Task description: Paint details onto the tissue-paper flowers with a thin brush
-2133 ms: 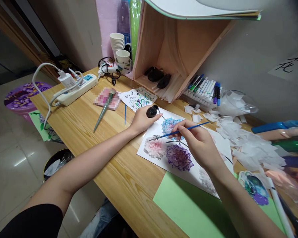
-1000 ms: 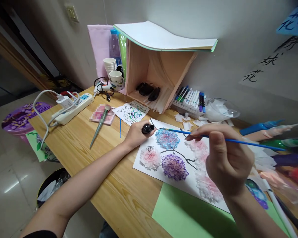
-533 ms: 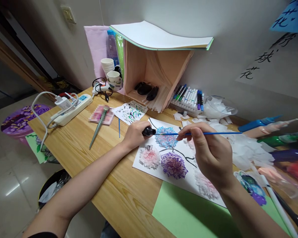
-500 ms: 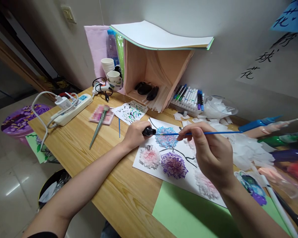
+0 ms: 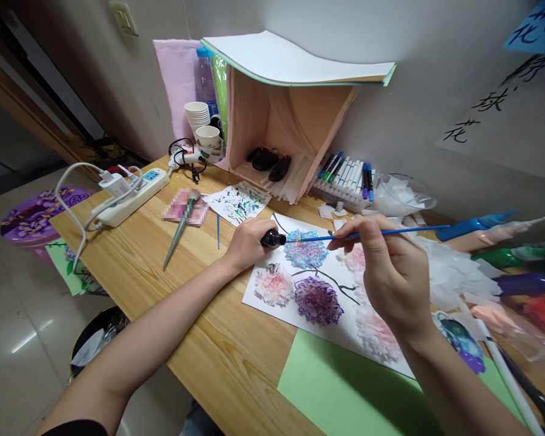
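My left hand (image 5: 249,243) is wrapped round a small black bottle (image 5: 271,238), its mouth pointing right, over the left edge of a white sheet (image 5: 263,298). Between the thumb and fingers of my right hand (image 5: 381,260) is a thin blue paintbrush (image 5: 404,230), nearly level, its tip at the bottle's mouth. Beneath the brush lies a blue-edged paper flower (image 5: 305,249). On the same sheet are a purple-edged flower (image 5: 318,301), a pink and white flower (image 5: 273,284) and painted dark branches. My right hand partly hides more pink flowers.
Green paper (image 5: 336,387) lies under the sheet. Paint bottles (image 5: 476,227) and crumpled white tissue (image 5: 458,272) are at the right. Markers (image 5: 347,172) stand behind, beside a pink-lined box (image 5: 300,121). A power strip (image 5: 131,197) and a grey-green brush (image 5: 179,233) lie at the left.
The rear end of the blue brush has tilted up slightly, and my right hand has shifted a little right. My left hand still holds the bottle.
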`<state>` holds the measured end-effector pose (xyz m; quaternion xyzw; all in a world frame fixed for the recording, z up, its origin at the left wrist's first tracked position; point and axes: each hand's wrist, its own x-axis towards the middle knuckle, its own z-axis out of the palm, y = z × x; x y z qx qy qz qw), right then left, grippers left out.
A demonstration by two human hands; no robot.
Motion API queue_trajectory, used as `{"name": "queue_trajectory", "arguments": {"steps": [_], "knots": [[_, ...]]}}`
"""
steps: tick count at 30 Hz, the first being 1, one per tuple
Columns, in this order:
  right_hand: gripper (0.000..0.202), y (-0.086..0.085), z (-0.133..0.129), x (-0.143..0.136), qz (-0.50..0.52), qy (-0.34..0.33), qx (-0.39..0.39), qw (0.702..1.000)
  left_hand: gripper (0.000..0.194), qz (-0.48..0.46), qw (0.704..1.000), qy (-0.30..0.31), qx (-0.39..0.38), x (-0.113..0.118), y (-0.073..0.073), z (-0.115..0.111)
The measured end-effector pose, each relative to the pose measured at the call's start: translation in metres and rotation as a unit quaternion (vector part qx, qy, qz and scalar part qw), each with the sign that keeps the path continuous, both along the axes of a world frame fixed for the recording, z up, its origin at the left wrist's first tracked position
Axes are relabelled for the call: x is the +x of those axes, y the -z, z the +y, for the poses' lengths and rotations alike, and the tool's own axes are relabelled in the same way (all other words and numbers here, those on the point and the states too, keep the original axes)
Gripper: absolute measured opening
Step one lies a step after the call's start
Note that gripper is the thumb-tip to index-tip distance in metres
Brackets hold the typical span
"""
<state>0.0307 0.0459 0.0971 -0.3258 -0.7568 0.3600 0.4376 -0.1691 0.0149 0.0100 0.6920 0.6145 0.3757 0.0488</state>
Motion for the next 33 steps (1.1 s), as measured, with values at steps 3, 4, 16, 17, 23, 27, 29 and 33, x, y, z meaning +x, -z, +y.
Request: {"name": "queue_trajectory", "arguments": {"steps": [3, 4, 16, 17, 23, 27, 29, 33], "knots": [[0.031, 0.000, 0.001, -0.001, 0.003, -0.011, -0.017, 1.000, 0.015, -0.001, 1.000, 0.001, 0.001, 0.000, 0.000, 0.000], [0.031, -0.001, 0.001, -0.001, 0.013, -0.012, -0.020, 1.000, 0.014, -0.005, 1.000, 0.001, 0.002, 0.000, 0.000, 0.000], [0.023, 0.015, -0.015, -0.005, -0.016, -0.113, 0.032, 0.993, 0.026, -0.212, 0.974, -0.082, -0.023, 0.000, 0.003, 0.007], [0.022, 0.018, -0.015, -0.006, -0.035, -0.128, 0.033, 0.991, 0.026, -0.217, 0.973, -0.079, -0.022, 0.000, 0.003, 0.007], [0.022, 0.028, -0.015, -0.011, -0.093, -0.146, 0.045, 0.984, 0.024, -0.213, 0.974, -0.073, -0.017, 0.003, 0.004, 0.007], [0.022, 0.031, -0.016, -0.014, -0.107, -0.156, 0.059, 0.980, 0.022, -0.202, 0.976, -0.082, -0.015, 0.003, 0.006, 0.007], [0.022, 0.032, -0.016, -0.015, -0.115, -0.163, 0.069, 0.978, 0.021, -0.199, 0.977, -0.080, -0.011, 0.003, 0.007, 0.008], [0.024, 0.033, -0.016, -0.016, -0.128, -0.166, 0.089, 0.974, 0.020, -0.193, 0.978, -0.078, -0.007, 0.003, 0.007, 0.007]]}}
